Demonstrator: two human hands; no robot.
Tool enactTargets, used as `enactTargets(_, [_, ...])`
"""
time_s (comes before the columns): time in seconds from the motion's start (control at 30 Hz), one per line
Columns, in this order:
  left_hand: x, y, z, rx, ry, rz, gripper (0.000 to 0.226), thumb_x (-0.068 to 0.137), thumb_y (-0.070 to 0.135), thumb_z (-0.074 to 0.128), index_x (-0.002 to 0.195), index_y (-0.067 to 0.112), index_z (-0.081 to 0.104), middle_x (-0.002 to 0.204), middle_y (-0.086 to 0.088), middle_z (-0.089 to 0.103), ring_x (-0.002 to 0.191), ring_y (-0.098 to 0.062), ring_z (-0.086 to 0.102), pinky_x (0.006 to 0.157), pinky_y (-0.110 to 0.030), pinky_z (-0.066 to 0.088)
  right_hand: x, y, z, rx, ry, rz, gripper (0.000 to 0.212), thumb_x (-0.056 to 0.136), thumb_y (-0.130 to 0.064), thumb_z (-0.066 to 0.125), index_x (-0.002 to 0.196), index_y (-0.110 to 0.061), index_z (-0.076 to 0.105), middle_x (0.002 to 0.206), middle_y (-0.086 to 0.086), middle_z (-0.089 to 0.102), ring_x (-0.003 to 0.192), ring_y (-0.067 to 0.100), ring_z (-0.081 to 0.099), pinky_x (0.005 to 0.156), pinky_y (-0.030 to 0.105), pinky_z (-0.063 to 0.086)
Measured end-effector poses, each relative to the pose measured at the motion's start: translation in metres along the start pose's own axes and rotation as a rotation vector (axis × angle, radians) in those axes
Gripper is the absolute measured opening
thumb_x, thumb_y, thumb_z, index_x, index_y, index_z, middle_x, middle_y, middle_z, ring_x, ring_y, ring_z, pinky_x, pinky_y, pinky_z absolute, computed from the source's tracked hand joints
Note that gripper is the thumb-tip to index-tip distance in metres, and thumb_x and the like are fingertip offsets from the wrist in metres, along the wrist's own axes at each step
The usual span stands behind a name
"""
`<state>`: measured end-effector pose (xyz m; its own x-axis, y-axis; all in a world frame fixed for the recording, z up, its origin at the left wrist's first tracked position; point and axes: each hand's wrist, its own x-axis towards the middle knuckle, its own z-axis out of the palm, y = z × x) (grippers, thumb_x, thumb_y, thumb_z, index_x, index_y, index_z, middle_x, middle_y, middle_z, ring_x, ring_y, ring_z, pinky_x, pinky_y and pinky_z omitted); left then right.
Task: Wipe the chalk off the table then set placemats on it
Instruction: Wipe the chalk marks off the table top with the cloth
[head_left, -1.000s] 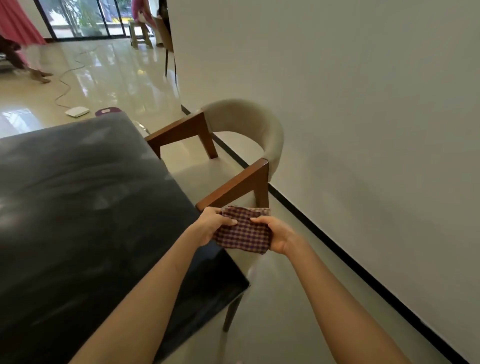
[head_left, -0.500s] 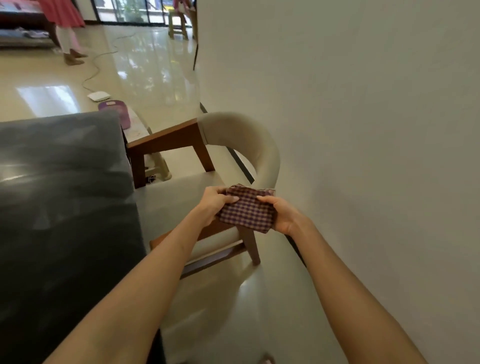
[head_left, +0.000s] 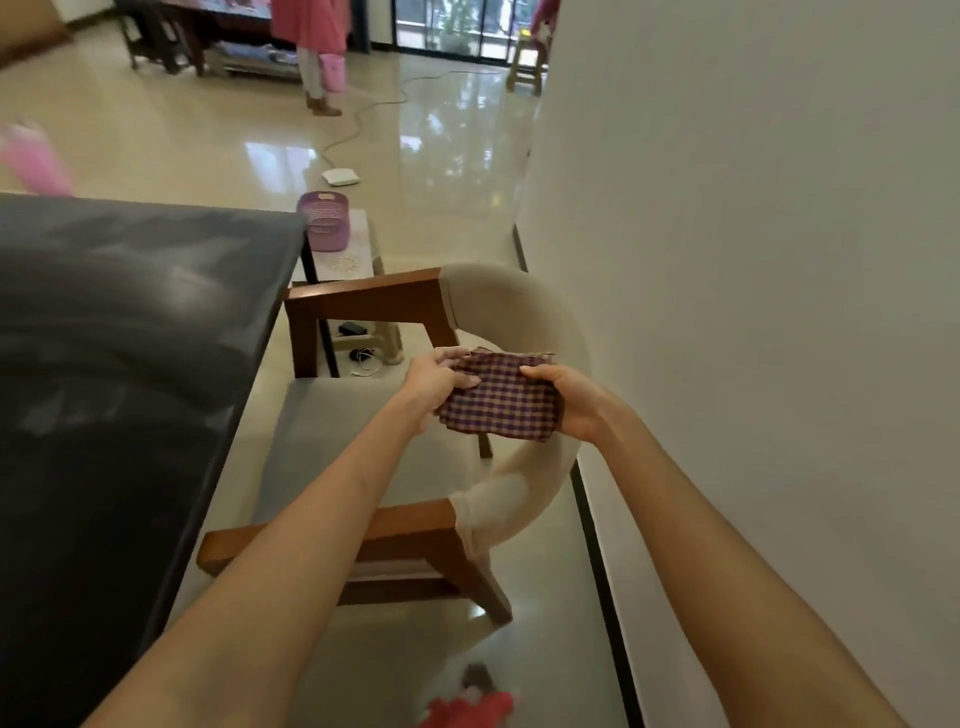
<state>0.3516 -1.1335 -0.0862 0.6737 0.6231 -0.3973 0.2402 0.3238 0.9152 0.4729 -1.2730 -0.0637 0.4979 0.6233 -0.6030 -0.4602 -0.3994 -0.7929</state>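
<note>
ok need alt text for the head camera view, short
Both hands, left hand and right hand, hold a folded checked cloth above a beige chair with wooden arms. A dark table fills the left, a white wall the right.

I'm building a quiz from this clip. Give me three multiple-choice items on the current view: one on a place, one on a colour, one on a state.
1. Where is the checked cloth?
A. flat on the table
B. held above the chair
C. in the basket

2. What colour is the basket?
A. green
B. purple
C. black

3. How do the hands hold the cloth?
A. both grip it
B. only the left
C. neither

Answers:
1 B: it hangs over the chair seat, right of the dark table.
2 B: its slotted wall is purple.
3 A: left hand and right hand pinch opposite edges.
</note>
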Motion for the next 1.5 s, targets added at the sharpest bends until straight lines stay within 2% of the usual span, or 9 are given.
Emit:
enactTargets(0.1, [0.043, 0.007, 0.008, -0.031, 0.075, 0.003, 0.039, 0.084, 0.001, 0.066, 0.113, 0.025, 0.058, 0.103, 0.008, 0.062, 0.088, -0.009, 0.059, 0.062, -0.027, 0.050, 0.048, -0.030, -0.012, -0.074, -0.037, -0.005, 0.031, 0.093, -0.021, 0.060, 0.122, -0.010, 0.057, 0.116, 0.011, 0.067, 0.104, 0.026, 0.065, 0.084, 0.040, 0.055])
enactTargets(0.23, [0.086, 0.019, 0.007, -0.073, 0.218, 0.004, 0.046, 0.085, 0.002, 0.065, 0.126, 0.020, 0.055, 0.113, 0.004, 0.063, 0.104, -0.018, 0.059, 0.087, -0.040, 0.054, 0.105, -0.073, -0.010, -0.170, -0.138, 0.016, 0.030, 0.094, -0.019, 0.059, 0.122, -0.009, 0.058, 0.118, 0.012, 0.067, 0.106, 0.026, 0.065, 0.092, 0.042, 0.053])
enactTargets(0.3, [0.100, 0.027, 0.001, -0.124, 0.289, 0.011, 0.047, 0.085, 0.001, 0.064, 0.128, 0.018, 0.055, 0.121, 0.000, 0.063, 0.109, -0.020, 0.059, 0.091, -0.042, 0.053, 0.129, -0.095, -0.001, -0.226, -0.192, 0.018, 0.029, 0.093, -0.018, 0.060, 0.121, -0.009, 0.058, 0.116, 0.011, 0.068, 0.104, 0.026, 0.066, 0.091, 0.042, 0.053])
enactTargets(0.43, [0.119, 0.046, -0.019, -0.178, 0.418, 0.029, 0.049, 0.085, -0.001, 0.064, 0.130, 0.017, 0.053, 0.125, -0.002, 0.062, 0.107, -0.017, 0.059, 0.075, -0.029, 0.053, 0.169, -0.127, 0.025, -0.296, -0.286, 0.043, 0.026, 0.094, -0.017, 0.059, 0.119, -0.011, 0.058, 0.115, 0.011, 0.067, 0.105, 0.026, 0.065, 0.092, 0.043, 0.053])
enactTargets(0.6, [0.149, 0.055, -0.044, -0.239, 0.604, 0.054, 0.055, 0.085, -0.002, 0.064, 0.135, 0.016, 0.049, 0.129, -0.003, 0.060, 0.114, -0.018, 0.058, 0.087, -0.035, 0.054, 0.227, -0.162, 0.063, -0.429, -0.457, 0.060, 0.021, 0.093, -0.018, 0.060, 0.114, -0.014, 0.059, 0.111, 0.009, 0.068, 0.102, 0.026, 0.066, 0.083, 0.041, 0.055])
enactTargets(0.73, [0.176, 0.059, -0.045, -0.316, 0.760, 0.044, 0.056, 0.087, -0.002, 0.062, 0.136, 0.018, 0.047, 0.126, -0.001, 0.061, 0.102, -0.012, 0.059, 0.063, -0.020, 0.053, 0.281, -0.191, 0.084, -0.581, -0.635, 0.102, 0.028, 0.092, -0.019, 0.061, 0.120, -0.018, 0.058, 0.116, 0.010, 0.067, 0.107, 0.028, 0.064, 0.088, 0.044, 0.054])
enactTargets(0.97, [0.231, 0.083, -0.019, -0.321, 0.943, -0.017, 0.045, 0.088, -0.002, 0.059, 0.125, 0.024, 0.059, 0.116, 0.005, 0.062, 0.107, -0.014, 0.057, 0.069, -0.023, 0.052, 0.351, -0.240, 0.083, -0.699, -0.847, 0.184, 0.032, 0.092, -0.017, 0.061, 0.124, -0.020, 0.056, 0.120, 0.010, 0.065, 0.112, 0.028, 0.062, 0.093, 0.045, 0.053])
enactTargets(1.17, [0.272, 0.104, -0.016, -0.295, 1.020, -0.028, 0.043, 0.089, -0.006, 0.056, 0.121, 0.021, 0.063, 0.112, 0.005, 0.063, 0.104, -0.014, 0.057, 0.068, -0.023, 0.054, 0.392, -0.273, 0.081, -0.720, -0.878, 0.207, 0.026, 0.091, -0.018, 0.063, 0.116, -0.017, 0.058, 0.104, 0.008, 0.072, 0.093, 0.026, 0.070, 0.064, 0.036, 0.059])
enactTargets(1.5, [0.396, 0.142, -0.016, -0.325, 1.094, -0.044, 0.048, 0.085, -0.012, 0.056, 0.123, 0.017, 0.062, 0.109, 0.003, 0.063, 0.101, -0.013, 0.057, 0.071, -0.019, 0.051, 0.512, -0.339, 0.089, -0.761, -0.948, 0.254, 0.023, 0.094, -0.014, 0.058, 0.117, -0.012, 0.057, 0.094, 0.010, 0.075, 0.084, 0.026, 0.074, 0.066, 0.038, 0.060])
